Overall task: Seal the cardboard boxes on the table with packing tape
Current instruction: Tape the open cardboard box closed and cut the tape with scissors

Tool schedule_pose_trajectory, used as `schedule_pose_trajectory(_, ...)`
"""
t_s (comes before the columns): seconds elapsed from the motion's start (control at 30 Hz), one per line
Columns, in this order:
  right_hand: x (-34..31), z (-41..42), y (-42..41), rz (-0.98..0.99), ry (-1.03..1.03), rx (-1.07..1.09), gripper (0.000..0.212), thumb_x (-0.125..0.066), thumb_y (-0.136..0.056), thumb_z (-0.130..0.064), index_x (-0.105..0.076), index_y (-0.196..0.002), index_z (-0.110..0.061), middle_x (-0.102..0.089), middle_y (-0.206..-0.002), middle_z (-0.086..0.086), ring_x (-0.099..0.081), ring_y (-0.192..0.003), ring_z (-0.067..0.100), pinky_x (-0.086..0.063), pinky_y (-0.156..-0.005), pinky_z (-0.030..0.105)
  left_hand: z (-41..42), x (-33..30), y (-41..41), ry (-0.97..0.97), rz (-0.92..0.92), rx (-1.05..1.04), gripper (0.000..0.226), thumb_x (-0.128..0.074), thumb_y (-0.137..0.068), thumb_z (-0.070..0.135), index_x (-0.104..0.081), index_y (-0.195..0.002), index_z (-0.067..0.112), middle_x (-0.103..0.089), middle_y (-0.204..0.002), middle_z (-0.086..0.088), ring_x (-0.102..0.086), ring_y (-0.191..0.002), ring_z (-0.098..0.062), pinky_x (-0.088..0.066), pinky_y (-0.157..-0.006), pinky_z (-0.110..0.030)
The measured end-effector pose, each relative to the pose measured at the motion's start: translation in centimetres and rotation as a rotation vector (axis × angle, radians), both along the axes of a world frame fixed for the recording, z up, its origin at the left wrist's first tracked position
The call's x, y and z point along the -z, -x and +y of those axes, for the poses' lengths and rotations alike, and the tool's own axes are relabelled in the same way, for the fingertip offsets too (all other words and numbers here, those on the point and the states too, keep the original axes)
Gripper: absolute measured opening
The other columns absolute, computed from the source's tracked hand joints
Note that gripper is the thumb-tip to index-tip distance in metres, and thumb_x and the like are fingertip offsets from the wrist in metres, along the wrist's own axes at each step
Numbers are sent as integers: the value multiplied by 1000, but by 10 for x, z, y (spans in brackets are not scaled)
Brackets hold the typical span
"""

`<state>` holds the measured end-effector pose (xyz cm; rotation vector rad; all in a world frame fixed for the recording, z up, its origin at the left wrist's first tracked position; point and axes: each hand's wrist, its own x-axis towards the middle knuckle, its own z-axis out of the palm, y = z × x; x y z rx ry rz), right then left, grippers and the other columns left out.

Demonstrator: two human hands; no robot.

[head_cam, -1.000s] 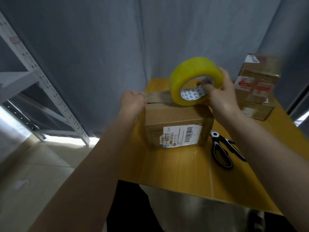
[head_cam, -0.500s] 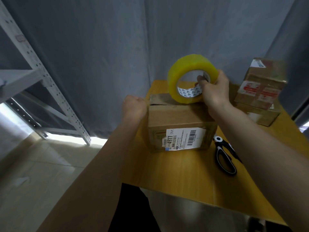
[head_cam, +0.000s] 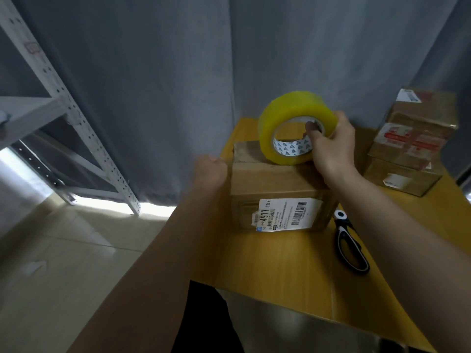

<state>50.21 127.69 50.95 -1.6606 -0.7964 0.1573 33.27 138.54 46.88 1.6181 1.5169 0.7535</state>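
Observation:
A cardboard box (head_cam: 275, 183) with a white barcode label on its front stands on the yellow table (head_cam: 280, 271). A roll of yellow packing tape (head_cam: 293, 113) stands on edge on the box's top. My right hand (head_cam: 331, 146) grips the roll, with fingers hooked into its core. My left hand (head_cam: 210, 171) is pressed against the box's left side near the top edge, its fingers curled in. A stretch of tape lies across the box top left of the roll.
Black-handled scissors (head_cam: 350, 247) lie on the table right of the box. Two stacked, taped cardboard boxes (head_cam: 413, 138) stand at the back right. A grey curtain hangs behind the table, and a white metal shelf frame (head_cam: 71, 118) stands at the left.
The roll has stayed on the box top and shifted a little toward the right. My left hand slid from the top left corner down onto the box's left side.

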Motion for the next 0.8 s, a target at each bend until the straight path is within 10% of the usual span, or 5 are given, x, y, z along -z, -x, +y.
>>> schedule_pose_trajectory(0.13, 2, 0, 0, -28, 2, 5, 17, -60, -92, -15, -56, -108, -12, -60, -100, 3, -60, -101, 23, -48, -91, 40, -1, 9, -5, 180, -121, 46, 23, -48, -94, 15, -63, -98, -3, -58, -88, -17, -54, -78, -30, -44, -59, -31)
schedule_pose_trajectory(0.23, 4, 1, 0, -23, -7, 7, 16, -60, -92, -14, -57, -107, -11, -60, -99, 3, -60, -99, 22, -48, -90, 38, -4, 13, -8, 222, -197, 63, 20, -53, -94, 15, -67, -89, 2, -64, -92, -18, -61, -88, -32, -51, -72, -40)
schedule_pose_trajectory(0.47, 7, -1, 0, -16, -43, 16, 16, -59, -93, -14, -56, -109, -13, -59, -99, 2, -58, -94, 15, -44, -80, 25, -13, 25, 1, -118, -183, 344, 36, -46, -98, 5, -51, -62, -3, -49, -70, -16, -44, -68, -26, -35, -62, -35)
schedule_pose_trajectory(0.67, 7, -2, -2, -23, -31, 33, 19, -59, -92, -13, -57, -110, -10, -60, -99, 2, -59, -96, 17, -47, -85, 31, -10, 30, 5, 160, -30, 318, 46, -37, -104, 26, -29, -143, 2, -48, -131, -18, -52, -115, -34, -48, -90, -44)
schedule_pose_trajectory(0.8, 7, -5, 0, -18, -38, 31, 16, -60, -91, -13, -54, -106, -14, -58, -96, 0, -58, -95, 14, -46, -83, 29, -2, 20, 9, -68, 226, 176, 41, -42, -101, 11, -39, -139, -1, -44, -140, -22, -42, -130, -35, -34, -103, -38)
